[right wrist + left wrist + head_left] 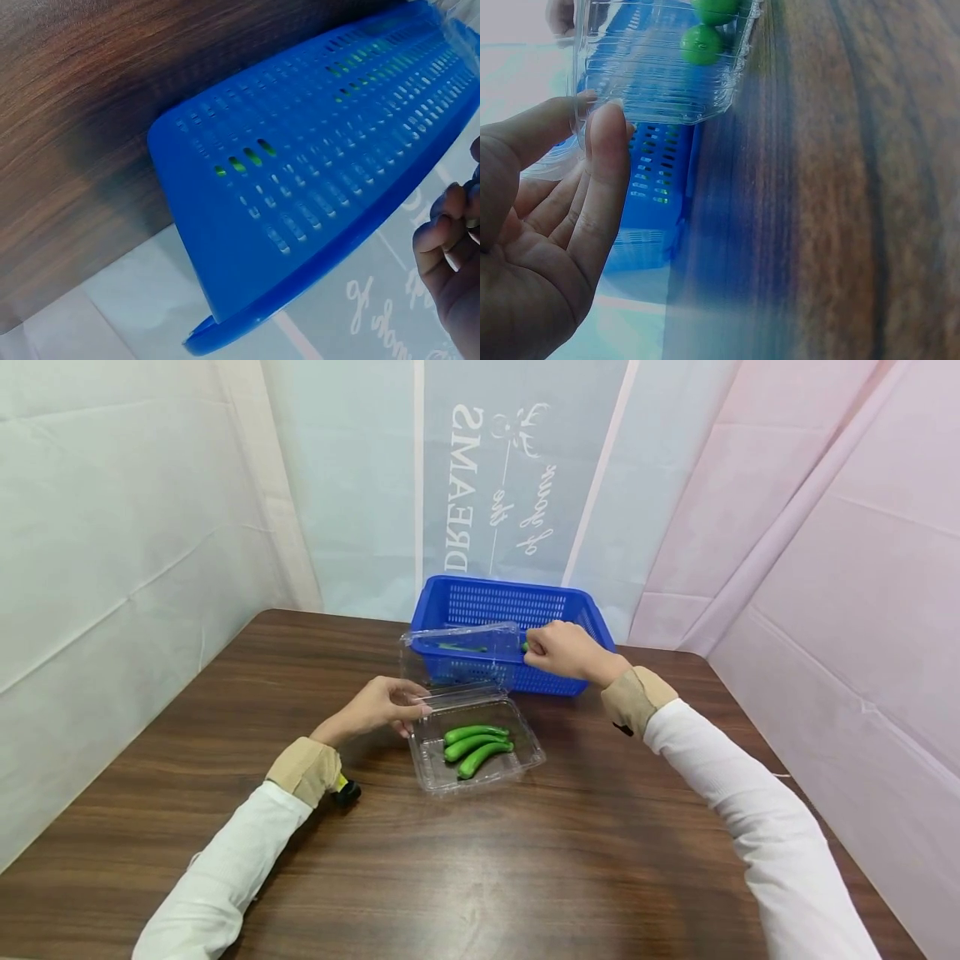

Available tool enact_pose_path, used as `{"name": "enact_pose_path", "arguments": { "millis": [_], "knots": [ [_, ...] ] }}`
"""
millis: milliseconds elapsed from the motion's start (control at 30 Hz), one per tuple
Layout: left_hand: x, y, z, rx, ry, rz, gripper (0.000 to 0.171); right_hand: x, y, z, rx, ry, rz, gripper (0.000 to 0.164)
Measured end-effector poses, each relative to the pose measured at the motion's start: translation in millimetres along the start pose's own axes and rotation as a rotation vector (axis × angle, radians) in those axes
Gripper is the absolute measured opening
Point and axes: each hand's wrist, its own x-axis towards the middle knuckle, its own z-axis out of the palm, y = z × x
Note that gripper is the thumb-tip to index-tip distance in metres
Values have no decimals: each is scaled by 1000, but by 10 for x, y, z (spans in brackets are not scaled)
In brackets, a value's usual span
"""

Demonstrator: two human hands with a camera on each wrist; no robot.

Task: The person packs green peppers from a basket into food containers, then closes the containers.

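Observation:
In the head view, my left hand (390,703) pinches the left side of a clear plastic clamshell box (528,752) near its hinge. The lid (457,664) stands raised in front of the basket. Three curved green peppers (474,747) lie side by side in the box. Over the front rim of a blue basket (555,681) is my right hand (562,650), its fingers curled. A green pepper's end (524,646) shows at its fingertips; the rest is hidden. The right wrist view catches only part of the right hand (450,262).
Green pieces (251,156) show through the slots of the basket. The basket stands at the back of the brown wooden table (465,877), near a printed cloth (517,485). Pale cloth walls (840,610) close in both sides.

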Motion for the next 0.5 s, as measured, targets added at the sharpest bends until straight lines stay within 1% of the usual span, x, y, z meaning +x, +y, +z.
{"name": "enact_pose_path", "arguments": {
  "millis": [167,233,333,400,500],
  "knots": [
    [14,-15,-7,-12,-13,8,41,80,71,59,28,18,25,23],
    [44,-68,-13,-21,-19,7,40,131,109,86,38,20,36,21],
    [90,-169,-26,-19,-13,10,40,237,151,114,83,15,48,17],
    [115,-229,-33,-11,0,10,39,315,170,133,114,-8,56,16],
    [126,-263,-38,8,20,12,39,431,187,159,175,-72,71,17]
  ]
}}
